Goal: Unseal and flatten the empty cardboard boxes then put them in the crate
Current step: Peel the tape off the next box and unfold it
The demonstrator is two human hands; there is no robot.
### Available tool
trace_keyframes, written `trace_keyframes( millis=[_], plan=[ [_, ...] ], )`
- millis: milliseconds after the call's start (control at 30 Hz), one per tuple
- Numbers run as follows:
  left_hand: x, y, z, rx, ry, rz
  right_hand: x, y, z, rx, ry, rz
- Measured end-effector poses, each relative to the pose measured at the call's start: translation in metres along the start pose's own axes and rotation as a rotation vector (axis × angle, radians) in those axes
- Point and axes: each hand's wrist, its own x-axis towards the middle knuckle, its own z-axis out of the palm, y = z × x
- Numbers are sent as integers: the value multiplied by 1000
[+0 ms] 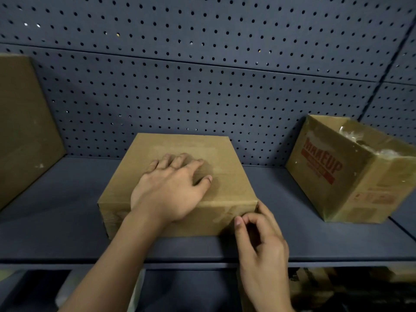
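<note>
Cardboard box sits sealed on the shelf, left hand pressing flat-fingered on its top while right hand fingers pinch the tape at the front corner, which I'd guess needs peeling back next.

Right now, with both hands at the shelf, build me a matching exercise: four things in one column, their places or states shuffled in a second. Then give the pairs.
Things:
1. left hand
2. right hand
3. middle box
4. red-printed box

Places or states:
A. open, at the right end of the shelf
B. fingers curled at a box's front right corner
C. closed, at the centre of the shelf
D. flat on top of a box

Pairs: 1-D, 2-B, 3-C, 4-A.
</note>
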Motion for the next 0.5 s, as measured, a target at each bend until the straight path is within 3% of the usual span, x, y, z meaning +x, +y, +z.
trace_keyframes(
  millis=[100,233,500],
  plan=[
    [0,-1,0,-11,1,11,8,3,-14,180,-89,173],
    [-2,-7,-2,4,-27,56,18,7,-41,777,12,585],
    [-4,-11,-4,31,-60,96,19,1,-48,820,39,664]
  ],
)
